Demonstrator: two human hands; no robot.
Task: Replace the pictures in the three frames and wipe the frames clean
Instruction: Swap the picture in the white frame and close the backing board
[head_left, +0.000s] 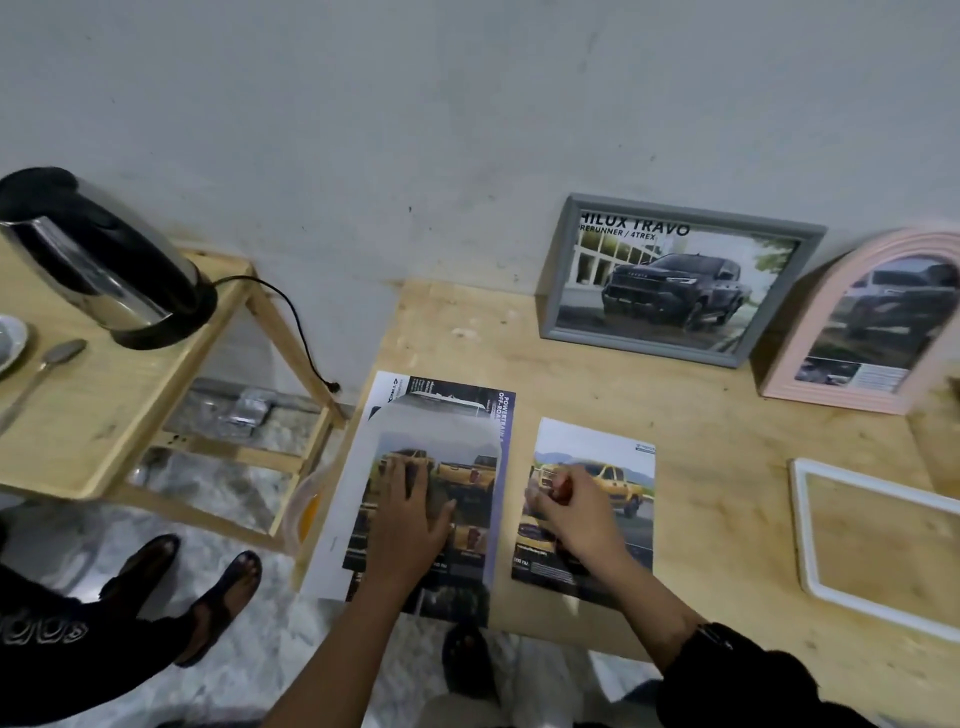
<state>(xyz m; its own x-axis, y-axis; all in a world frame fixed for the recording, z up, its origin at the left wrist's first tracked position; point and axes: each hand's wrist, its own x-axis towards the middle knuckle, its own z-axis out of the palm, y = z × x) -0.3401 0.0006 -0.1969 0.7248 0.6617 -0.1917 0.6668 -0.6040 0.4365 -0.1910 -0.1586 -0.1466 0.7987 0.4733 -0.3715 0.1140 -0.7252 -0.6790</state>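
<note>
Two car brochure pictures lie on the wooden table (727, 415). My left hand (410, 519) rests flat, fingers spread, on a translucent arched sheet (436, 431) laid over the left picture (467, 405). My right hand (576, 519) is closed around a small reddish object (563, 488) above the right picture (618, 467), which shows a yellow truck. A grey frame (566, 270) with a dark truck picture leans on the wall. Beside it stands a pink arched frame (810, 332) with a picture inside. A white frame (802, 525) lies flat at the right, bare wood showing through it.
A black and steel kettle (104, 260) stands on a wooden side table (130, 395) at the left, its cable (296, 322) hanging down. A spoon (47, 369) and a saucer (10, 338) lie there too. Another person's sandalled feet (208, 587) stand on the floor.
</note>
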